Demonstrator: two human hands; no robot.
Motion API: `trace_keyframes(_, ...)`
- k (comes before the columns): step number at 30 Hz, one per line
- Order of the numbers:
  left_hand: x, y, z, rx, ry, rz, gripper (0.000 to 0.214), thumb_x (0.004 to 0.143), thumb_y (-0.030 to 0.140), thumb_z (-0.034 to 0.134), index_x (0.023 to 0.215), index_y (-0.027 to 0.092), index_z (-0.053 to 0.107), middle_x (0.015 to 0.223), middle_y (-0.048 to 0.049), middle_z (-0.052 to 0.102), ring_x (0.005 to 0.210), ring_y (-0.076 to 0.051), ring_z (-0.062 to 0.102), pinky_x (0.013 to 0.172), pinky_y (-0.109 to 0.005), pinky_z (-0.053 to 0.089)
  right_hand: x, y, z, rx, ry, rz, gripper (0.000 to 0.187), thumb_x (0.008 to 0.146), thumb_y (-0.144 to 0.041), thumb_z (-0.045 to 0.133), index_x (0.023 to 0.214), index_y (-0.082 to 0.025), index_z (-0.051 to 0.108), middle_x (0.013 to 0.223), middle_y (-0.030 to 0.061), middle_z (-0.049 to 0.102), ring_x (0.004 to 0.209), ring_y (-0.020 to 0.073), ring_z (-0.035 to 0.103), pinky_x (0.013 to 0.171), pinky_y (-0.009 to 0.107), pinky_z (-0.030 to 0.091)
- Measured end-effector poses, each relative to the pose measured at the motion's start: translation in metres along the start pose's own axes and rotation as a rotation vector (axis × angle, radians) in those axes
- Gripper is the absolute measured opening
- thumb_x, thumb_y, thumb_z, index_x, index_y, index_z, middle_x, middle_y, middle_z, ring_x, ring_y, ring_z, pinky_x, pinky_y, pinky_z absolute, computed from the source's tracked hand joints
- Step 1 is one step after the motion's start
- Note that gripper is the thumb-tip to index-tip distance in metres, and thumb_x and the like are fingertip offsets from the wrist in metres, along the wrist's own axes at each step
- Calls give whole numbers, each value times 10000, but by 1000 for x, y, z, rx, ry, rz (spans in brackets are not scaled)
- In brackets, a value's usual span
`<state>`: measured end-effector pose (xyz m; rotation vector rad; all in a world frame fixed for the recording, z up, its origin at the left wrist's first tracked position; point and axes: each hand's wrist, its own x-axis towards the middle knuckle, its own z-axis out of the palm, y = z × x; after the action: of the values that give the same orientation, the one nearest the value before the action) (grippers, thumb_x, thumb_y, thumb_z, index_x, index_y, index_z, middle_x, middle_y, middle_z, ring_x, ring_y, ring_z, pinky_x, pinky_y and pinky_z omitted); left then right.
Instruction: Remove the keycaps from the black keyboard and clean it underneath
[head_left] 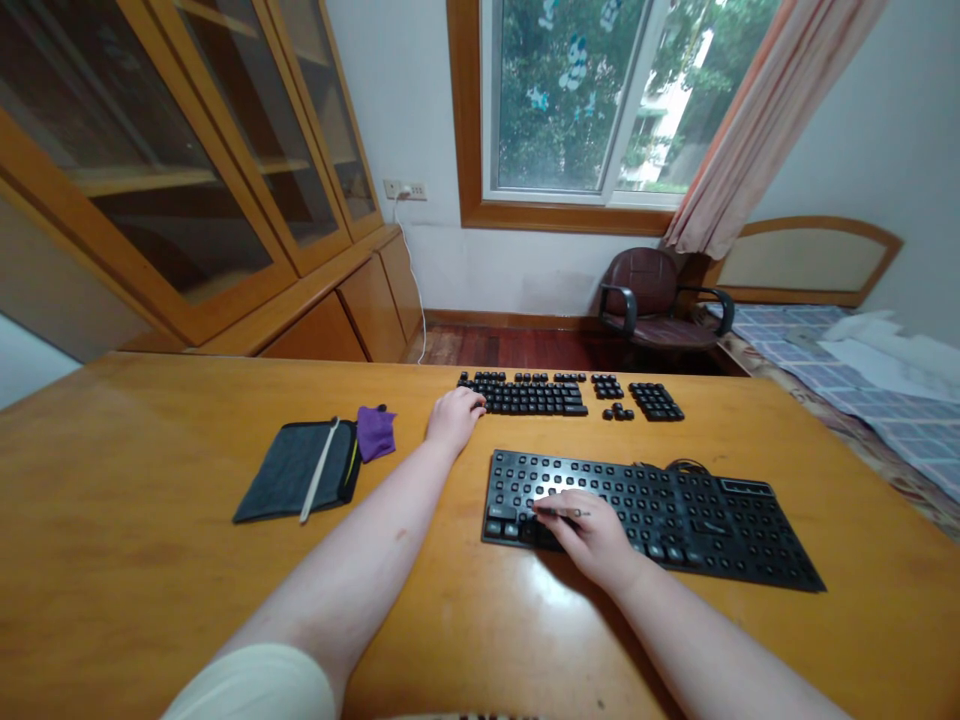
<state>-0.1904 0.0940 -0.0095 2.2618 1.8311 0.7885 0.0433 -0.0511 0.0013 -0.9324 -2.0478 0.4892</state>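
A black keyboard base (705,525) lies on the desk at a slight slant. Most of its key posts are bare, while a few keycaps (501,528) sit along its near left edge. Over its left part, my right hand (592,535) is closed, thumb and fingers pinched; whatever is between them is too small to make out. My left hand (452,420) reaches to the left end of the loose black keycaps (532,398), laid out in keyboard order near the far edge. Its fingers are curled in at the keycaps, and their tips are partly hidden.
Left of my arm lie a dark grey pouch (289,470), a pale flat stick (319,470) across it and a purple cloth (375,433). A cable (686,466) bunches behind the base. Beyond the desk (150,560) stand a glass-fronted cabinet (315,240), an armchair (652,290) and a bed (847,370).
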Motion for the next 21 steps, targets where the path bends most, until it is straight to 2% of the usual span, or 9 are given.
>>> trace_keyframes(4, -6, 11, -15, -37, 32, 32, 210, 866, 251, 501, 989, 207, 666, 1046, -68, 643, 1029, -217, 552, 947, -335, 392, 1, 2, -2, 43, -21, 7, 184, 872, -218, 499, 964, -234, 658, 896, 57, 709, 842, 179, 663, 754, 317, 534)
trace_keyframes(6, -16, 22, -23, -84, 18, 57, 217, 861, 247, 499, 1004, 207, 657, 1079, -68, 633, 1058, -215, 545, 973, -346, 384, 2, 2, -2, 60, 13, 18, 184, 873, -214, 492, 943, -229, 662, 895, 64, 697, 853, 182, 656, 764, 322, 533)
trace_keyframes(9, -47, 42, -29, -272, -86, 35, 295, 795, 254, 566, 1077, 192, 624, 1228, -82, 557, 1173, -228, 487, 1046, -369, 333, 2, 1, -2, 37, 83, 110, 148, 865, -244, 514, 895, -221, 657, 871, 66, 692, 811, 186, 657, 729, 318, 535)
trace_keyframes(12, -94, 61, -25, -480, -236, -165, 552, 723, 286, 630, 1252, 175, 516, 1379, -134, 425, 1308, -286, 347, 1096, -423, 253, 2, -1, -1, 2, 114, 212, 130, 855, -291, 533, 886, -217, 636, 855, 64, 701, 757, 192, 660, 680, 308, 533)
trace_keyframes(14, -122, 68, -22, -567, -333, -223, 662, 685, 233, 642, 1316, 168, 454, 1421, -158, 365, 1339, -294, 293, 1110, -434, 220, 2, -2, 1, -10, 114, 261, 138, 849, -316, 538, 828, -214, 629, 776, 53, 694, 694, 191, 652, 629, 297, 526)
trace_keyframes(15, -134, 71, -20, -576, -344, -231, 695, 680, 218, 637, 1339, 161, 425, 1436, -162, 341, 1347, -290, 276, 1114, -439, 208, 2, -1, 2, -3, 112, 288, 153, 848, -326, 538, 788, -212, 622, 732, 46, 684, 666, 188, 646, 608, 292, 520)
trace_keyframes(18, -151, 74, -19, -572, -330, -221, 753, 676, 237, 652, 1374, 169, 375, 1453, -156, 315, 1351, -276, 270, 1116, -446, 197, 2, 3, 8, 94, 106, 384, 200, 850, -356, 537, 731, -208, 598, 676, 37, 668, 619, 183, 641, 573, 281, 518)
trace_keyframes(21, -151, 73, -22, -553, -345, -195, 772, 648, 271, 700, 1358, 194, 408, 1468, -142, 290, 1349, -282, 273, 1113, -451, 203, 0, 11, 13, 218, 72, 470, 206, 846, -380, 540, 755, -203, 596, 684, 36, 674, 604, 182, 649, 571, 288, 529)
